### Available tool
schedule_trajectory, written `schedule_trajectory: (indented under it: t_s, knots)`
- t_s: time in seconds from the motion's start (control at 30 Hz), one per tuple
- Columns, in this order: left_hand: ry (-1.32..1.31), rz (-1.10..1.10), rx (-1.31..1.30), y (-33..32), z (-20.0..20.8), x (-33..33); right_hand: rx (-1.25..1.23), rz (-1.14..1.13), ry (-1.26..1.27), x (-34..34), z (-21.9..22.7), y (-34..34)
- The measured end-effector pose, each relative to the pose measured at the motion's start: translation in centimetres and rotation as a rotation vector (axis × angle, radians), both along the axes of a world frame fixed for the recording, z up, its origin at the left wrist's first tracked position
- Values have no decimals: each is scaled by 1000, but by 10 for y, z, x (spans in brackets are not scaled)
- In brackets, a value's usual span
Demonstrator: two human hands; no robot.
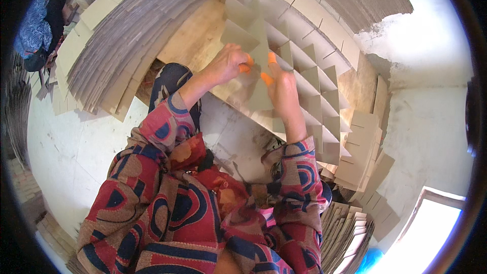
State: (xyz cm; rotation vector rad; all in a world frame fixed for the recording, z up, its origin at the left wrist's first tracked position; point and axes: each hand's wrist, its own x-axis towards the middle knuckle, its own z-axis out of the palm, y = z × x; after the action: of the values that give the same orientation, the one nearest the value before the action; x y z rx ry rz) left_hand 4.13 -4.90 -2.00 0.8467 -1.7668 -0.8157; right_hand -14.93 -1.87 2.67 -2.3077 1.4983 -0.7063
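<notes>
A cardboard divider grid (304, 78) of interlocked slotted strips stands on a wooden board in front of me. My left hand (229, 65) is at its near left side, fingers closed in a pinch at the edge of a blurred cardboard strip (257, 89). My right hand (284, 92) reaches over the cells, thumb and fingers closed on the same strip's other side. Orange covers wrap some fingertips of both hands. The strip stands upright between the hands; its lower edge is hard to make out.
Slotted cardboard sheets (317, 18) lean behind the grid. A long stack of strips (137, 25) lies at the left, and more sheets (357, 147) at the right. Another stack (350, 233) sits by my right side. Another person (38, 30) is at the far left.
</notes>
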Motion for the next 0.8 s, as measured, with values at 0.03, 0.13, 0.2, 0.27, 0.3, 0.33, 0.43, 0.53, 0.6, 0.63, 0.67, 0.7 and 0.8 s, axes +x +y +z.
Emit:
schedule_trajectory:
  t_s: [0.03, 0.13, 0.2, 0.27, 0.3, 0.33, 0.43, 0.53, 0.6, 0.63, 0.67, 0.7, 0.8]
  knots:
    - [-80, -38, -5, -6, 0, -2, 23, 10, 27, -4, -4, -5]
    - [-489, -147, -47, -30, -2, -3, 66, 50, 166, -10, -17, -16]
    - [-587, -147, -76, -36, -3, 1, 126, 47, 253, -8, -14, -20]
    - [-603, -130, -140, -38, 1, 3, 229, -2, 318, 0, 12, -21]
    - [-574, -108, -187, -35, 4, 4, 196, -9, 206, -1, 12, -23]
    - [-544, -85, -233, -32, 4, 5, 165, -16, 94, -7, 11, -27]
    - [-572, -78, -398, -32, 3, 0, -190, -224, -39, -54, -12, -46]
    - [-664, -120, -354, -37, 7, -11, -418, -528, 489, -132, -27, -60]
    - [-690, -146, -362, -47, 11, -19, -329, -694, 664, -184, -58, -61]
    - [-723, -140, -349, -50, 9, -17, -119, -624, 490, -173, -51, -60]
    - [-728, -126, -357, -55, 7, -15, 88, -547, 316, -167, -40, -57]
    - [-714, -127, -377, -64, 6, -20, 288, -486, 154, -161, -21, -46]
    - [-768, -148, -391, -83, -5, -36, 321, -257, 122, -108, -8, -2]
